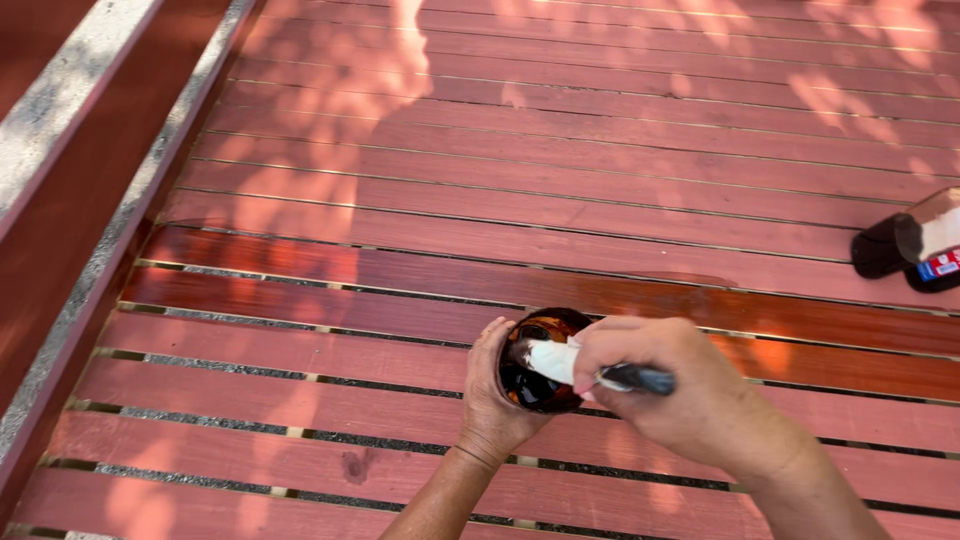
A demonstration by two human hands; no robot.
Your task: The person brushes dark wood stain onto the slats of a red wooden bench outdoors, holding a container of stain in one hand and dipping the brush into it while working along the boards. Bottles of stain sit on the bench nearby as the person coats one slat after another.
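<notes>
Bare forearms, thin left wristband (475, 458)

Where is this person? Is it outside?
Probably outside on a wooden deck. Sunlight and leafy shadows fall across the red boards, gravel shows through the gaps, and the hands hold a cup of dark stain and a brush.

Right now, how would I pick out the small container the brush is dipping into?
On the red slatted wooden deck, look near the bottom centre, where both hands meet. The left hand cups a small round container of dark glossy liquid, and the right hand pushes a brush into it. The other container, at the right edge, lies unheld.
</notes>
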